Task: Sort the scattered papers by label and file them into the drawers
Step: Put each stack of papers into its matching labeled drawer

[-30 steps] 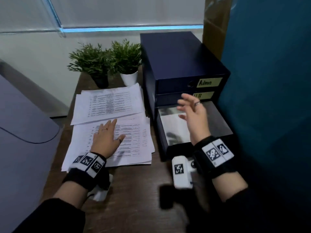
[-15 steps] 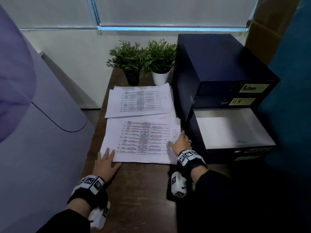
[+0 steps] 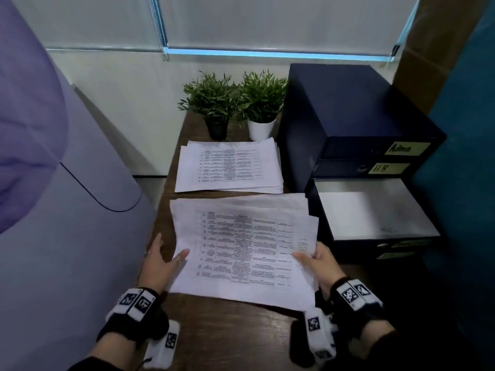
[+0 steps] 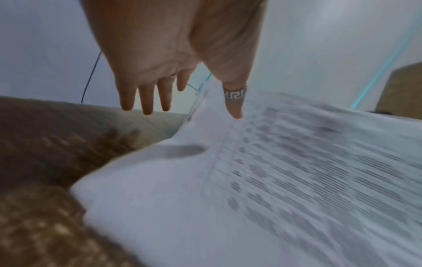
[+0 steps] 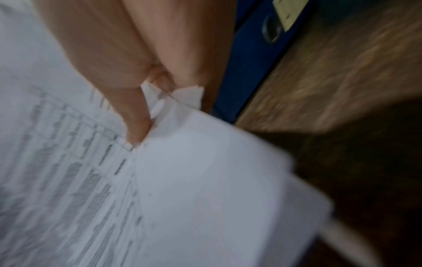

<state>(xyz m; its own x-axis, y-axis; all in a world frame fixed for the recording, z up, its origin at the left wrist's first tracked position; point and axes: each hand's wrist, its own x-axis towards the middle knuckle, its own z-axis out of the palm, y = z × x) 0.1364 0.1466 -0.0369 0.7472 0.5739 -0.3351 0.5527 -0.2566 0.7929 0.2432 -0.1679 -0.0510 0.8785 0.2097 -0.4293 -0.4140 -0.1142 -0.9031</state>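
Note:
A stack of printed sheets (image 3: 241,245) is raised at its near edge above the brown table (image 3: 227,330). My right hand (image 3: 313,259) pinches its right edge, thumb on top and fingers underneath; the right wrist view shows the thumb (image 5: 137,126) pressed into the paper (image 5: 205,180). My left hand (image 3: 168,253) is at the stack's left edge with the ringed thumb (image 4: 235,108) on the sheets (image 4: 274,180) and the fingers straight beside them. A second paper stack (image 3: 227,167) lies farther back. The dark blue drawer unit (image 3: 348,103) has one drawer (image 3: 423,210) pulled out, with a white sheet inside.
Yellow labels read Admin (image 3: 401,148) and HR (image 3: 381,168) on the upper drawers. Two small potted plants (image 3: 214,103) (image 3: 261,103) stand at the back of the table. A lilac surface (image 3: 67,236) borders the table's left side, a teal panel (image 3: 468,156) the right.
My right hand left the open drawer, came to the near stack's right edge and took hold. My left hand slid to its left edge. The stack has risen off the table.

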